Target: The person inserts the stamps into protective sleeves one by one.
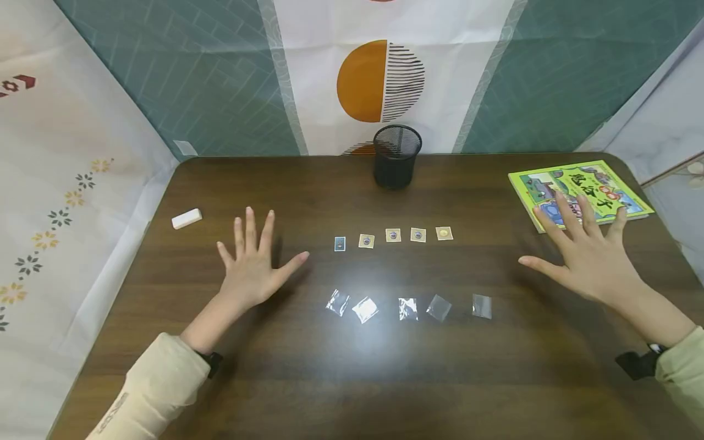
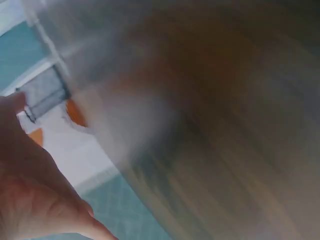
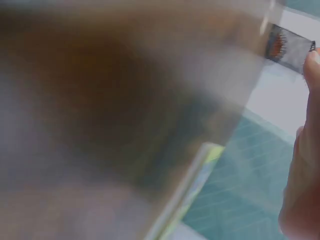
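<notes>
My left hand [image 1: 247, 275] is spread over the left part of the table, fingers straight and holding nothing. On the right my right hand [image 1: 594, 263] is spread the same way, its fingertips overlapping a green picture book [image 1: 583, 183] in the head view. Between the hands lies a row of several small square cards; the leftmost card [image 1: 340, 244] is blue, while the others, such as the rightmost card [image 1: 443, 233], are cream. Nearer to me is a row of several small clear plastic bags, among them a bag [image 1: 481, 306] at the right end.
A black mesh pen holder [image 1: 395, 165] stands at the table's back edge. A white eraser-like block [image 1: 187, 219] lies at the far left. Patterned cloth [image 1: 220, 79] hangs behind the brown wooden table [image 1: 363, 391].
</notes>
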Motion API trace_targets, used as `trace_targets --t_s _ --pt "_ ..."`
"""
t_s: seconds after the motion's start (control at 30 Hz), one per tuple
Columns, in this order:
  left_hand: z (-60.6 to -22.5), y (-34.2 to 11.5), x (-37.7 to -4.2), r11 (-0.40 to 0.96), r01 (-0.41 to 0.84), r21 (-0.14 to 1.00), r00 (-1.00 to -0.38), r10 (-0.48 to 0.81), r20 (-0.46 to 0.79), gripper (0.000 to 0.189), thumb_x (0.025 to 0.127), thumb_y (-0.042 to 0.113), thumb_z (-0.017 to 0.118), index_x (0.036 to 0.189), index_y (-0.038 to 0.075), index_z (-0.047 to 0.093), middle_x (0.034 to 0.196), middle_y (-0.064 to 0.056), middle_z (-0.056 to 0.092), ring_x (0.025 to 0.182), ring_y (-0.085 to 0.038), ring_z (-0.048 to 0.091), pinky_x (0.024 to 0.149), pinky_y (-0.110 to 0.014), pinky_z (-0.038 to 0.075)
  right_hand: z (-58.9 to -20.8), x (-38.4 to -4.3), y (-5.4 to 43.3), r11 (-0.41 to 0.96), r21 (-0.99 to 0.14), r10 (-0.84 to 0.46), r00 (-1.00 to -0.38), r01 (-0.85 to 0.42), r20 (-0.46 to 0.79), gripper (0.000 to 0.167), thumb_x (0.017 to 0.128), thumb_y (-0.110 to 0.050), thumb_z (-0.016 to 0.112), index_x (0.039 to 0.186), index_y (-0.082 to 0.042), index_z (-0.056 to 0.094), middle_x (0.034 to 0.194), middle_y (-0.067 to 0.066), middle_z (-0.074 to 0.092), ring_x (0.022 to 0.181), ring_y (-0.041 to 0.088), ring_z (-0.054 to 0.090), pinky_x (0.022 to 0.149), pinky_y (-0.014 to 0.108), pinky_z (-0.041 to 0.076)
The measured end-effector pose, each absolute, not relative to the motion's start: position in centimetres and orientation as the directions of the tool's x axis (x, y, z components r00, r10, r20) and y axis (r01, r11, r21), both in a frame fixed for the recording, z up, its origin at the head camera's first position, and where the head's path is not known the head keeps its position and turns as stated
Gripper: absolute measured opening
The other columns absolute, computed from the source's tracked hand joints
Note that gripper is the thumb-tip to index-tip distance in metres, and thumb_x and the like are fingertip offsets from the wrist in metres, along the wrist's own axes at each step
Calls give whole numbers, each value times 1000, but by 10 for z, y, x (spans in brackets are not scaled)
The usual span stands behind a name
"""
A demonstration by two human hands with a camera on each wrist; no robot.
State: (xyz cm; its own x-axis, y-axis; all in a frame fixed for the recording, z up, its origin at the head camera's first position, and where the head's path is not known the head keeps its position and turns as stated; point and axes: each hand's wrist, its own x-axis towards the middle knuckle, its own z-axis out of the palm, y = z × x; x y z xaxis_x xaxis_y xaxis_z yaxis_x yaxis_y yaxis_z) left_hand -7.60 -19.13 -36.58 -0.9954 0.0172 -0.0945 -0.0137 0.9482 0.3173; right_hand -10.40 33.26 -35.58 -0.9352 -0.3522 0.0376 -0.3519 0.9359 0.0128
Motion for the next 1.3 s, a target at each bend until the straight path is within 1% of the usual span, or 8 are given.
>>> trace_targets --t_s 0.13,0.33,0.5,0.63,0.77,1.0,1.17,1.3 --pt "-363 -164 -95 914 40 404 -988 95 -117 96 83 70 46 151 22 -1 153 -12 -21 141 -36 -13 105 -67 -5 -348 -127 304 894 -31 -444 -894 -446 63 87 85 -62 52 151 -26 6 156 3 -12 140 24 -21 96 59 -27" --pt "-342 -135 -110 805 56 590 -980 157 -122 86 80 52 67 146 18 25 153 -17 13 140 -40 15 111 -58 6 -344 -153 254 822 -148 -543 -835 -549 86 78 90 -54 51 151 -24 12 157 6 -2 142 25 -14 99 61 -23" --pt "-331 -115 -94 875 153 459 -945 266 -192 83 72 49 76 137 12 39 140 -16 36 131 -36 33 109 -52 20 -342 -166 217 742 -210 -633 -768 -637 93 71 91 -47 56 149 -22 24 155 12 15 144 28 -1 106 60 -15" --pt "-326 -105 -74 928 166 334 -938 253 -236 69 64 48 82 112 7 53 104 -7 54 97 -27 54 84 -42 44 -336 -175 185 676 -227 -699 -707 -701 104 68 87 -39 65 144 -18 35 150 15 29 142 31 16 111 57 -3" --pt "-326 -103 -65 954 126 272 -933 207 -295 58 61 47 84 92 10 53 84 0 53 79 -21 57 66 -38 47 -330 -181 148 629 -255 -734 -669 -734 116 63 83 -32 71 138 -13 46 143 16 41 134 32 33 112 54 11" --pt "-338 -103 -62 976 127 177 -889 191 -415 58 59 48 84 91 7 58 90 -4 62 88 -26 63 70 -44 51 -341 -176 85 631 -423 -699 -713 -651 55 54 82 -29 73 130 -12 55 127 7 57 119 24 51 101 41 38" --pt "-344 -105 -61 972 88 219 -852 188 -489 51 62 43 83 89 6 62 75 -2 61 76 -21 62 67 -42 52 -357 -162 50 659 -404 -699 -715 -635 -16 46 82 -28 72 124 -12 60 121 6 62 111 25 56 95 45 40" --pt "-345 -105 -61 970 68 233 -858 176 -483 43 63 37 85 85 6 64 79 -5 64 80 -24 64 68 -44 53 -363 -154 34 715 -344 -662 -747 -608 -57 43 82 -29 72 122 -14 63 119 4 63 110 25 56 93 46 38"
